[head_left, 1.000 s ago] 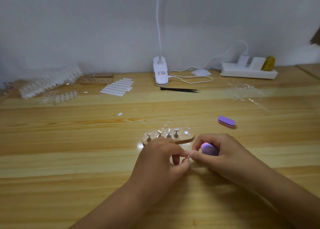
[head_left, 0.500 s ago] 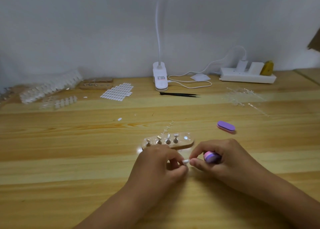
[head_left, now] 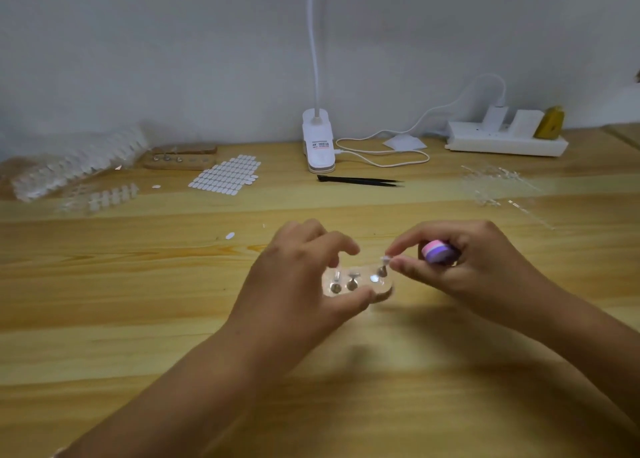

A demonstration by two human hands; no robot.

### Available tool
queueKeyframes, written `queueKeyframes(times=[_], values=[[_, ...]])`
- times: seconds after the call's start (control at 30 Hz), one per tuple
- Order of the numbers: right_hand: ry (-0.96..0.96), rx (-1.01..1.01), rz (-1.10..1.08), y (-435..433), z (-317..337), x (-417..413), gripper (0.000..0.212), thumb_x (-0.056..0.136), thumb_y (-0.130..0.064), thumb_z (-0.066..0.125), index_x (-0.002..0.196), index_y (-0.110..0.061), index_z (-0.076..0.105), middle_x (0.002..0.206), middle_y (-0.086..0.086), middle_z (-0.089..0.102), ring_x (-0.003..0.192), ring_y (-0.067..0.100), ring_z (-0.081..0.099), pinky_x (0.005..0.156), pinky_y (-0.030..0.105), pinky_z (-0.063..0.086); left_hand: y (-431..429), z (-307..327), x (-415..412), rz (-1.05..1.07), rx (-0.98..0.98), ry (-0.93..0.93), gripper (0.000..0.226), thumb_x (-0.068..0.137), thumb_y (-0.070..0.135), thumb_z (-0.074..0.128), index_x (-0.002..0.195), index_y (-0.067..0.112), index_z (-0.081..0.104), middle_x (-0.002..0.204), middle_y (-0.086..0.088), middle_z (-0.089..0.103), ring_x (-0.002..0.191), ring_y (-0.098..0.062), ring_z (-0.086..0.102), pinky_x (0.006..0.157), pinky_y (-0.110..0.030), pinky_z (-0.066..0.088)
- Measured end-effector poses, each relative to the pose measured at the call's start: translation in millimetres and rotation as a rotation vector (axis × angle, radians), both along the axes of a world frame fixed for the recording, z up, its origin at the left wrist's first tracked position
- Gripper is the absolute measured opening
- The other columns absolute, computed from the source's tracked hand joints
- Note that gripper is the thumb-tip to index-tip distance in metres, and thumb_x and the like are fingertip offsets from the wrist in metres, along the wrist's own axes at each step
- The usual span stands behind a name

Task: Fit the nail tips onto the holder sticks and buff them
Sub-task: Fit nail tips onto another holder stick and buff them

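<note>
A small wooden holder base (head_left: 382, 293) lies mid-table with several metal-footed holder sticks (head_left: 352, 282) standing in it. My left hand (head_left: 298, 284) arches over the base, thumb against its front edge and fingers behind it. My right hand (head_left: 481, 267) pinches a holder stick with a clear nail tip (head_left: 384, 260) between thumb and forefinger, just above the right end of the base. The same hand keeps a pink and purple buffer block (head_left: 437, 251) tucked under its other fingers.
A clip lamp (head_left: 318, 144), its cable and a power strip (head_left: 505, 142) stand at the back. Black tweezers (head_left: 360, 181) lie behind the hands. At the left are a sheet of white stickers (head_left: 225, 175), nail tip strips (head_left: 69, 173) and a second wooden base (head_left: 180, 161); clear sprues (head_left: 495, 183) lie at the right.
Both hands moved away from me, up to the base. The left hand let go of the stick and now steadies the base, while the right hand carries the stick to its right end.
</note>
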State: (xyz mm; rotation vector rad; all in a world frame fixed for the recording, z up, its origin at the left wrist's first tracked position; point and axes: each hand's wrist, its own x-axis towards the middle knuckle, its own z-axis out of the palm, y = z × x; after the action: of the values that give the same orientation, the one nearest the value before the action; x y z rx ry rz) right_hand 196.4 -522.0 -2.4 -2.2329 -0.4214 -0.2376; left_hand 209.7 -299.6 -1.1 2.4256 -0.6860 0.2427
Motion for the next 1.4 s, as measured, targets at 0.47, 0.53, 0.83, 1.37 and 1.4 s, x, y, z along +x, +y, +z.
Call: queueKeyframes(times=[0.47,0.53,0.83,1.37,1.4], values=[[0.149,-0.027,0.029,-10.4,-19.7,10.3,0.029,0.077,-0.058,0.059,0.104,-0.045,0.06,0.072,-0.007,0.052,0.059,0.009,0.045,0.055,0.017,0.035,28.9,-14.4,22.0,-0.108,0.136,0.065,0.052,0.07,0.07,0.055,0.112,0.041,0.064,0.101,0.024,0.05,0.103,-0.001,0.046,0.092,-0.019,0.029],[0.166,-0.038,0.042,-12.1,-18.3,9.2,0.03,0.077,-0.051,0.042,0.104,-0.04,0.052,0.078,-0.011,0.052,0.066,0.006,0.047,0.059,0.015,0.035,15.6,-12.5,21.0,-0.122,0.108,0.033,0.046,0.074,0.065,0.054,0.111,0.039,0.066,0.101,0.022,0.052,0.101,-0.002,0.046,0.094,-0.02,0.028],[-0.259,-0.08,0.088,-4.6,-32.0,0.2,0.023,0.094,-0.012,0.064,0.117,-0.012,0.065,0.11,-0.005,0.063,0.105,0.014,0.062,0.092,0.023,0.047,-26.8,-9.6,27.8,-0.053,0.105,-0.007,0.027,0.074,0.053,0.057,0.088,0.036,0.073,0.086,0.015,0.062,0.085,-0.007,0.049,0.078,-0.028,0.021],[-0.495,-0.192,0.038,2.3,-43.7,-0.8,0.007,0.089,-0.002,0.07,0.093,-0.003,0.076,0.104,0.009,0.071,0.094,0.016,0.069,0.084,0.027,0.054,-29.8,-9.8,31.5,-0.071,0.113,0.039,0.028,0.079,0.059,0.062,0.082,0.034,0.075,0.079,0.012,0.065,0.082,-0.006,0.049,0.076,-0.032,0.022],[-0.496,-0.226,0.001,-1.9,-43.6,0.8,0.007,0.088,0.001,0.071,0.092,-0.003,0.076,0.103,0.01,0.071,0.092,0.018,0.069,0.082,0.028,0.054,-29.4,-10.2,31.8,-0.066,0.105,0.049,0.024,0.079,0.055,0.064,0.082,0.034,0.075,0.079,0.012,0.066,0.082,-0.006,0.049,0.076,-0.031,0.022]])
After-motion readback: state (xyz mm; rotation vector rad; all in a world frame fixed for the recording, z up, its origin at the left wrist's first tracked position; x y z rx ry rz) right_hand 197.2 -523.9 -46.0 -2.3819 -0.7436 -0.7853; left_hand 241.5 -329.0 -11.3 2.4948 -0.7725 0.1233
